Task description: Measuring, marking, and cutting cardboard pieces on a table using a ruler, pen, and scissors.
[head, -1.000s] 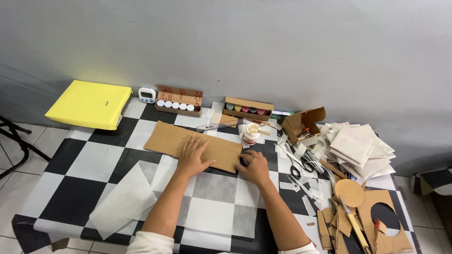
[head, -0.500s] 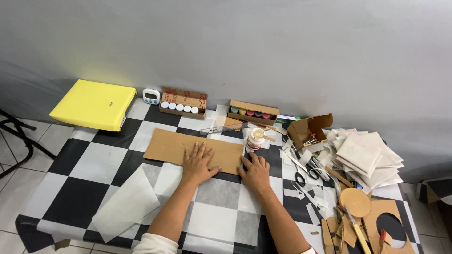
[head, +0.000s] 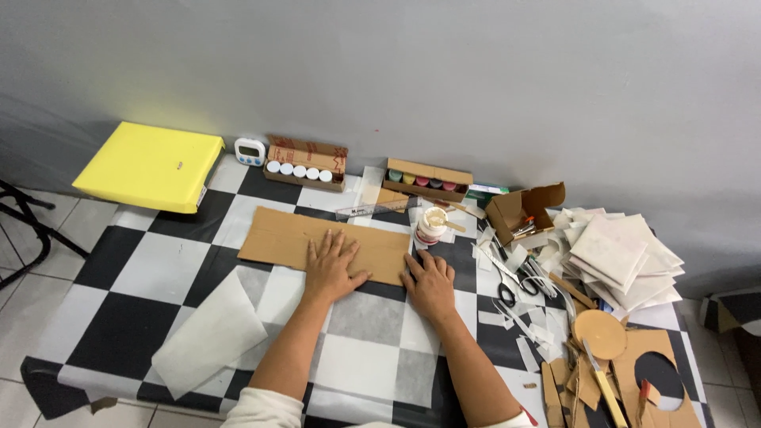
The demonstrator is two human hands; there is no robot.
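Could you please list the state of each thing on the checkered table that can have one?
Flat brown cardboard sheet: lying flat, pressed under both hands.
Left hand: open, palm down on the cardboard.
Right hand: open, fingertips at the cardboard's near right corner.
Small glue jar: open, stick inside.
Small brown cardboard box: flaps open.
Black-handled scissors: lying on the table.

Head view, single camera: worn on the person's head, set above the near edge of a checkered table (head: pixel 158 277) and looking steeply down and forward toward a grey wall (head: pixel 476 79) that fills the upper half of the frame. Moderate distance: nearly the whole tabletop fits, with floor tiles at lower left. Both forearms enter from the bottom centre. No second view, so no shared region.
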